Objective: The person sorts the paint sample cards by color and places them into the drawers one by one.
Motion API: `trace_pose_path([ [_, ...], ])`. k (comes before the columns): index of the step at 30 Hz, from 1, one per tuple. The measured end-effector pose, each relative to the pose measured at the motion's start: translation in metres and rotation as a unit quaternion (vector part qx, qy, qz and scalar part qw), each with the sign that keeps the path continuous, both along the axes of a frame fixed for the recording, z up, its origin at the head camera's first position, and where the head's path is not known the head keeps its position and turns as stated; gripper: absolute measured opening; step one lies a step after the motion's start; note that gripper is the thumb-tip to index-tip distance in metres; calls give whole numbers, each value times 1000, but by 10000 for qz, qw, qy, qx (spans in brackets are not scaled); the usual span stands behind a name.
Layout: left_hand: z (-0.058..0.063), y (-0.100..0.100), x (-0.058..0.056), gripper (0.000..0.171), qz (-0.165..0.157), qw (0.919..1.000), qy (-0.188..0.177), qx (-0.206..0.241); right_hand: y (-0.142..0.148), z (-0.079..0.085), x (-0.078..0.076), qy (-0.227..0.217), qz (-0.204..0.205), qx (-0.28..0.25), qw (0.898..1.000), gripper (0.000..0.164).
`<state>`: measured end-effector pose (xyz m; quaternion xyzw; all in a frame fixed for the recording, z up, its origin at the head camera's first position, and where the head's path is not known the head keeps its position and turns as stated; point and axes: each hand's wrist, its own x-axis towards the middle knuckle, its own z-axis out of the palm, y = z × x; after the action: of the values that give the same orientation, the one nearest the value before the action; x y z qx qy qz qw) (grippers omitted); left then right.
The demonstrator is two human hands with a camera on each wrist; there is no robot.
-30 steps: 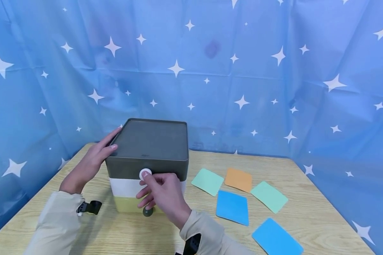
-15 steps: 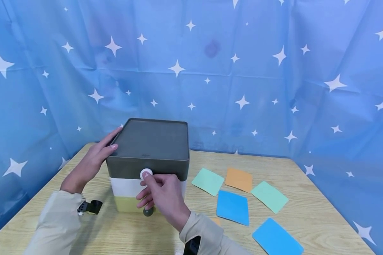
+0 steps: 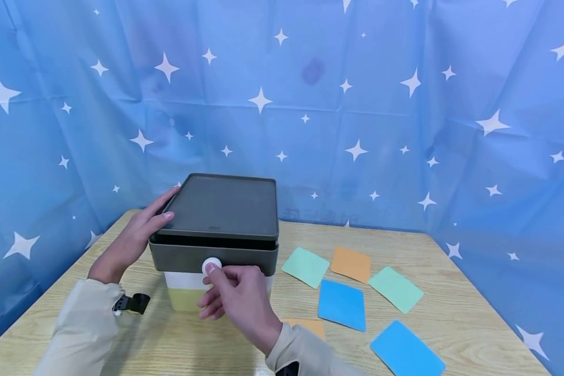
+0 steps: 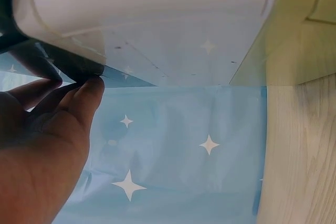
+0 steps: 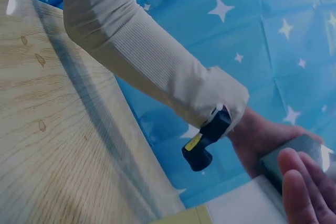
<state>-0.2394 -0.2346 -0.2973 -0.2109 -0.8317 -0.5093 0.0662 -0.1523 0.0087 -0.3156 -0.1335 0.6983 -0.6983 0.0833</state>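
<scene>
A small chest of drawers with a dark grey top stands on the table, a white tier and a yellow tier below. Its grey top drawer juts forward, leaving a dark gap under the top. My right hand pinches that drawer's round white knob by the thumb and fingers. Along the chest's left side lies my left hand, fingers extended and thumb on the top edge; the left wrist view shows this left hand against the grey part. The drawer's inside is too dark to see.
To the right on the wooden table lie green cards, blue cards and an orange card. Another orange card is partly behind my right forearm. A blue starry curtain hangs behind and around the table.
The grey top drawer has slid out toward me, with my right hand drawing its knob forward. My left hand has stayed on the chest. More of the near orange card shows.
</scene>
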Motion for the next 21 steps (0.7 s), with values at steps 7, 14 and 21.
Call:
trace_pose_path([
  [7,0,0,-1,60,-64,10000,15,-24,3,-2,5,104,23,37,9999,42],
  [14,1,-1,0,61,-86,9999,-12,-50,4,-4,12,-1,87,61,9999,39],
  [21,2,0,-1,58,-128,9998,41,-170,5,-4,19,-49,181,106,9998,36],
])
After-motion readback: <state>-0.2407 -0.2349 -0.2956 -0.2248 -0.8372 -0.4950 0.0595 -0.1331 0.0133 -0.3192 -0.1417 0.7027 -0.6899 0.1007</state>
